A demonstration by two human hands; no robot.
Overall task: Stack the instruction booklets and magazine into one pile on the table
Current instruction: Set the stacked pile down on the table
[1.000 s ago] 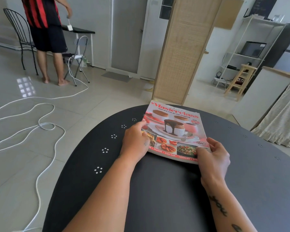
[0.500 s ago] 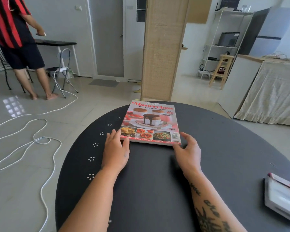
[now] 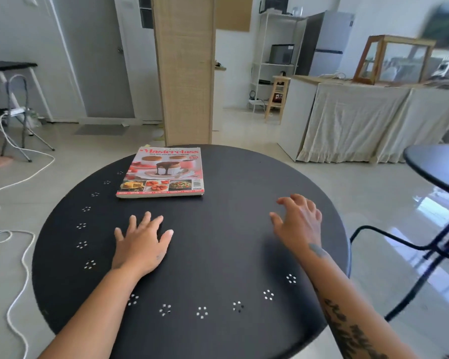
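Round black table [image 3: 218,255], perforated rosettes around its rim. We note one item on it: the magazine [image 3: 163,172], lying flat and face up on the far-left part of the top, its far edge close to the table's rim. Its long axis runs away from us, spine on the left, near short edge facing the hands.

No instruction booklets show on the table or elsewhere in view; we cannot tell where they lie. No containers hold anything relevant; the glass-and-wood case on the counter at far right is too blurred to read.

Left hand [image 3: 140,242]: palm down, fingers spread, low over or resting on the bare tabletop; contact not certain. It sits just short of the magazine's near edge, which lies straight ahead of its fingertips. It is the nearer hand.

Right hand [image 3: 297,221]: raised slightly, fingers loosely spread and curled, holding nothing, well apart from the magazine and toward the table's right side.

Our judgement: the magazine serves as pile base; booklets must be fetched from out of view, likely rightward.
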